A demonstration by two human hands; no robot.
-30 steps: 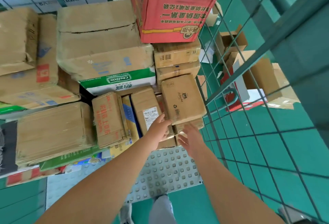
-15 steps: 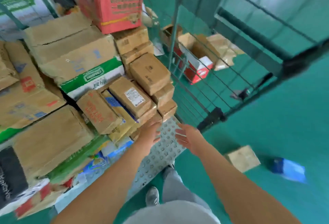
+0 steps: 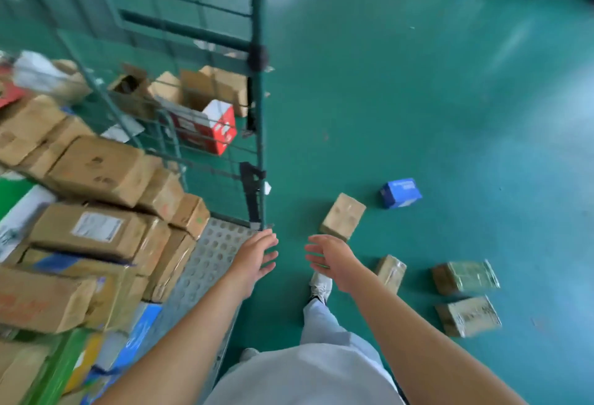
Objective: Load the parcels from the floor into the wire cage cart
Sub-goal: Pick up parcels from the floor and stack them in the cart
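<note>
Both hands are held out over the green floor (image 3: 418, 83), palms facing each other, holding nothing. The left hand (image 3: 255, 256) hangs just past the front corner of the grey perforated metal base (image 3: 212, 256) of the green wire cage cart (image 3: 257, 115), fingers straight and slightly spread. The right hand (image 3: 332, 258) is near it, fingers relaxed and apart, touching no parcel.

Inside the cart, brown cardboard parcels (image 3: 96, 170) are stacked in leaning rows against the side mesh, with a labelled brown carton (image 3: 90, 231) lying near the base's front edge. Blue and green printed boxes lie lower in the pile; blur hides their markings.

On the floor to the right of the cart's corner post lie five loose parcels. A small tan cardboard box (image 3: 343, 215) sits nearest, just beyond the right hand. A small blue box (image 3: 401, 193) lies beside it, further out. A narrow taped brown parcel (image 3: 390, 273) rests by the right wrist. Two film-wrapped brown parcels (image 3: 466, 277) lie further right, one in front of the other.

Beyond the mesh, an open red and white carton (image 3: 209, 125) stands on the floor among open brown boxes.
</note>
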